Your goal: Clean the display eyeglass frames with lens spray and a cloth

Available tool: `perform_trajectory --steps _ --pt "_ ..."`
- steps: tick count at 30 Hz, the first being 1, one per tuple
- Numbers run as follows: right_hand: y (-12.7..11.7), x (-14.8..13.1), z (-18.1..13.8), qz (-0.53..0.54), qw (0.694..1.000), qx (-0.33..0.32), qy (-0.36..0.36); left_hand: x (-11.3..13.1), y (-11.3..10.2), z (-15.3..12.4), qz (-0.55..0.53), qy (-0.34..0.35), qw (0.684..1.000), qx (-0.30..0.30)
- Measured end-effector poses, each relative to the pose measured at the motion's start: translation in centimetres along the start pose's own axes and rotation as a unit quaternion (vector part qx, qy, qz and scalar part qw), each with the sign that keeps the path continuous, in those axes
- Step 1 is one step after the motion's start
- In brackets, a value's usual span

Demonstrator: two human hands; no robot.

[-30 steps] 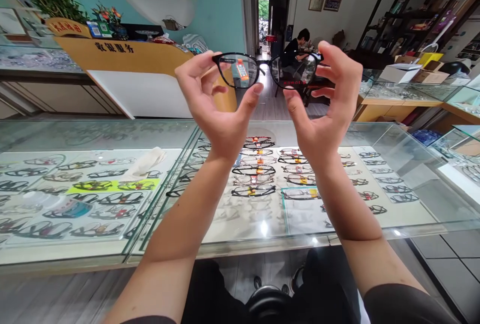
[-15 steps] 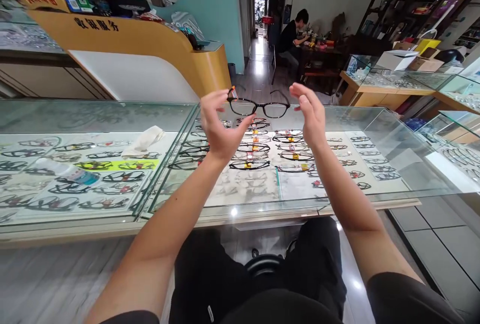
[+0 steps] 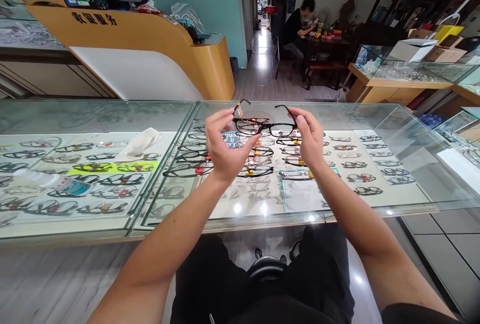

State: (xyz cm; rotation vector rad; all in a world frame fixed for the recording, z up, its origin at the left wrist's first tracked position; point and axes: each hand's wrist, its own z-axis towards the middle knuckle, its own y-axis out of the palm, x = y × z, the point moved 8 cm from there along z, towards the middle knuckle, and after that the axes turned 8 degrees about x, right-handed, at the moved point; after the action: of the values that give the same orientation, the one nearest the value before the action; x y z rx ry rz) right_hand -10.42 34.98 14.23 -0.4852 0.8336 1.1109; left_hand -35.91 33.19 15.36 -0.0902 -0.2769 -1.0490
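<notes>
A pair of black-framed eyeglasses (image 3: 265,126) is held up above the glass counter, its temples unfolded and pointing away from me. A small orange and white tag hangs at its left temple. My left hand (image 3: 225,151) grips the left side, fingers up by the left hinge and thumb under the frame near the bridge. At the right hinge, the fingers and thumb of my right hand (image 3: 311,139) close on the frame. Beneath, inside the glass display case (image 3: 255,209), rows of eyeglasses lie on a white base.
On the left counter lie a crumpled white cloth (image 3: 142,143) and a clear spray bottle (image 3: 56,182) with a blue label. A wooden cashier desk (image 3: 210,64) stands beyond. Another person (image 3: 296,26) sits at a table at the back. White box (image 3: 412,49) rests on the right-hand case.
The eyeglasses have come lower and nearer to me. My right hand, apart from them before, now has hold of the right hinge. The view has shifted slightly.
</notes>
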Motion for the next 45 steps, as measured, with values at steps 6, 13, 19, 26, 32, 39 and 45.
perform_trajectory --steps 6,13,19,26,32,39,45 --pt "1.2 -0.7 -1.1 0.029 0.997 -0.042 0.053 -0.6 0.1 -0.3 0.018 -0.012 1.000 -0.018" --pt "2.2 -1.7 -1.9 0.043 0.992 -0.094 0.070 -1.4 0.7 -0.7 0.015 -0.041 0.998 -0.046" --pt "2.4 -0.8 -1.8 0.055 0.991 -0.098 0.070 -0.9 0.9 -0.6 0.035 -0.050 0.997 -0.051" --pt "0.5 -3.9 -0.5 -0.021 0.996 -0.063 -0.058 -1.2 1.1 -0.7 0.078 -0.044 0.992 -0.085" --pt "1.7 -5.2 -0.8 -0.146 0.955 -0.183 -0.183 0.5 1.4 -0.7 0.061 0.062 0.991 -0.105" --pt "2.4 -4.2 -1.1 -0.136 0.947 -0.226 -0.183 -0.4 1.8 -0.7 0.031 0.009 0.988 -0.149" --pt "2.3 -4.3 -1.0 -0.124 0.948 -0.244 -0.163 -0.4 1.7 -0.5 0.021 -0.013 0.986 -0.165"
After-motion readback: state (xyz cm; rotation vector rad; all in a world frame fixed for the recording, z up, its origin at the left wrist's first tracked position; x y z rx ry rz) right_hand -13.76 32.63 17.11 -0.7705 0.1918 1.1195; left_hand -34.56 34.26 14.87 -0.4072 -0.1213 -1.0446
